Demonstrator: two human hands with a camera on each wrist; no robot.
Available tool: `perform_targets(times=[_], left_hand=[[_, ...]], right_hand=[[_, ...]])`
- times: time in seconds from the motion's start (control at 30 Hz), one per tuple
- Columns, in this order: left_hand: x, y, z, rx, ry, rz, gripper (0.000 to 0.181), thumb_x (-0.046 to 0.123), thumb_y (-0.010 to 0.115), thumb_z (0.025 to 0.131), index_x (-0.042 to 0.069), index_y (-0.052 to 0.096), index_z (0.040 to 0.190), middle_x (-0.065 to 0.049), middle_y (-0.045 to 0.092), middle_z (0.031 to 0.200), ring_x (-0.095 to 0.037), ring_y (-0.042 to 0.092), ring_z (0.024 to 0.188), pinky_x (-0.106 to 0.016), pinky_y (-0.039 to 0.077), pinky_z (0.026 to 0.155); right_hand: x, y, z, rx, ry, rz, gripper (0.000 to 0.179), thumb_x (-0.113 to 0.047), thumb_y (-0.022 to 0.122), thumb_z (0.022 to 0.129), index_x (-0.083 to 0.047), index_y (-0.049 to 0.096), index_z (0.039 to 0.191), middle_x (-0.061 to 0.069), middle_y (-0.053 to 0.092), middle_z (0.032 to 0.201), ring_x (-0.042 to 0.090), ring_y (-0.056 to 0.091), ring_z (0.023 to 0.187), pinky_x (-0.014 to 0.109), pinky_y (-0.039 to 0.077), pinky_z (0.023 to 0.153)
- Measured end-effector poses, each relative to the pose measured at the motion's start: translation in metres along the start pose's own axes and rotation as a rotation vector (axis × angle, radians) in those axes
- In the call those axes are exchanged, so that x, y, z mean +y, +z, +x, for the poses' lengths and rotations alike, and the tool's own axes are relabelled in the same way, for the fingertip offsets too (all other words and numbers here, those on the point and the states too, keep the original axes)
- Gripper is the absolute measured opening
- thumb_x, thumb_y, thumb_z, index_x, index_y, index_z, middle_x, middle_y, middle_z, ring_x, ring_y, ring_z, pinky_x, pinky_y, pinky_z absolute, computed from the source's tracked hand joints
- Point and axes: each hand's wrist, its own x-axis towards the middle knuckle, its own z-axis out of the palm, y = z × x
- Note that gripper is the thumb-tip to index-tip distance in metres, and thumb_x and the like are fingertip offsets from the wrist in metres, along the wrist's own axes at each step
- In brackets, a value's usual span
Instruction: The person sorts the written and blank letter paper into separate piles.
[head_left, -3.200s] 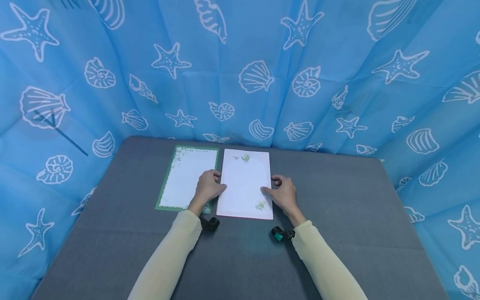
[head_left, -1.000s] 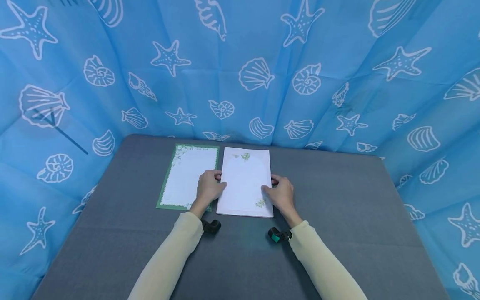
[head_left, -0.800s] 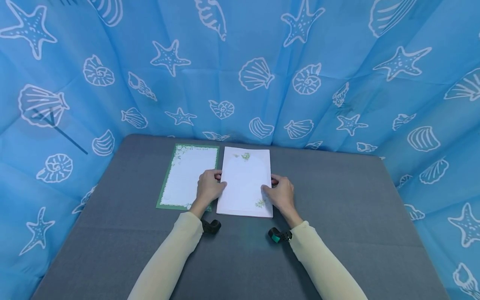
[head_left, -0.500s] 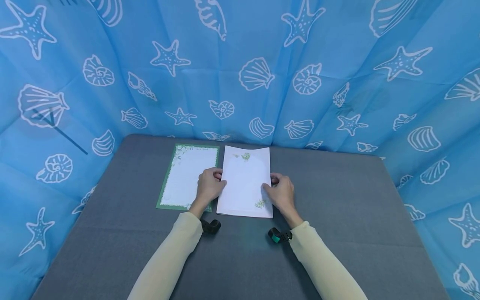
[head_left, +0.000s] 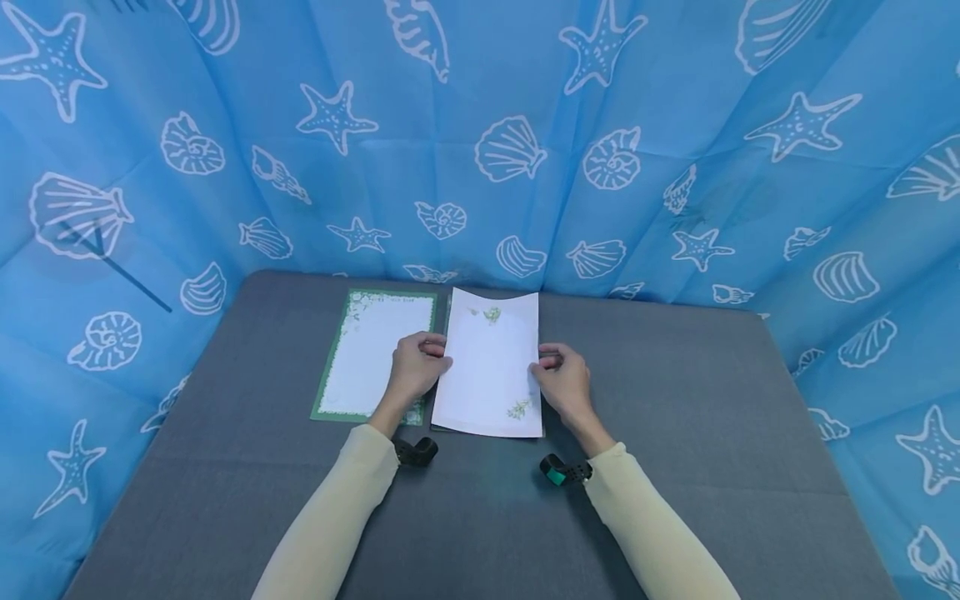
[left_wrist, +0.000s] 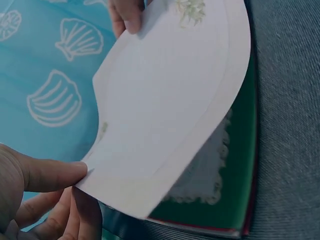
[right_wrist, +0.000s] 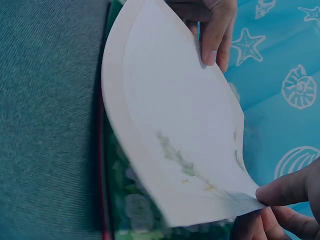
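A white sheet of paper point(head_left: 487, 367) with small green plant prints is held between both hands and bows in the middle. The left hand point(head_left: 416, 363) pinches its left edge between thumb and fingers, while the right hand point(head_left: 566, 380) pinches the right edge. In both wrist views the paper curves up off a stack, whose top now shows a green sheet point(left_wrist: 237, 182) with a pale scalloped inner panel. Dark red edging lines the stack's side. Another sheet, white with a green leafy border point(head_left: 367, 350), lies flat beside the left hand, partly covered by that forearm.
A grey cloth-covered table point(head_left: 480, 517) carries everything. Behind it and along both sides hangs a blue curtain point(head_left: 480, 108) printed with white shells and starfish. Each wrist wears a black strap, the right strap point(head_left: 564, 471) having a green patch.
The plant-print sheet, flat on the stack earlier, has risen and bowed between the hands, its far edge now curved. Both hands have moved up slightly. The green-bordered sheet stays in place.
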Motion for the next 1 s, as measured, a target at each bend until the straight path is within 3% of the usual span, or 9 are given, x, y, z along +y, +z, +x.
perform_targets(times=[0.57,1.0], left_hand=[[0.034,0.007,-0.005,-0.036,0.041,-0.051,0.035,0.005,0.074,0.089,0.003,0.069,0.123,-0.011,0.069,0.101,-0.027,0.069,0.091,-0.042,0.058,0.077],[0.052,0.033,-0.006,-0.071,0.032,-0.081,0.031,0.006,0.074,0.090,0.005,0.069,0.121,-0.009,0.068,0.101,-0.024,0.067,0.087,-0.036,0.057,0.071]], right_hand=[[-0.014,-0.040,-0.002,-0.009,-0.005,0.055,0.033,-0.002,0.065,0.093,0.003,0.061,0.125,0.019,0.064,0.101,0.027,0.060,0.086,0.028,0.048,0.068],[-0.006,-0.072,0.001,0.001,0.010,0.020,0.032,-0.003,0.061,0.097,0.006,0.057,0.127,0.021,0.062,0.107,0.028,0.058,0.092,0.026,0.047,0.070]])
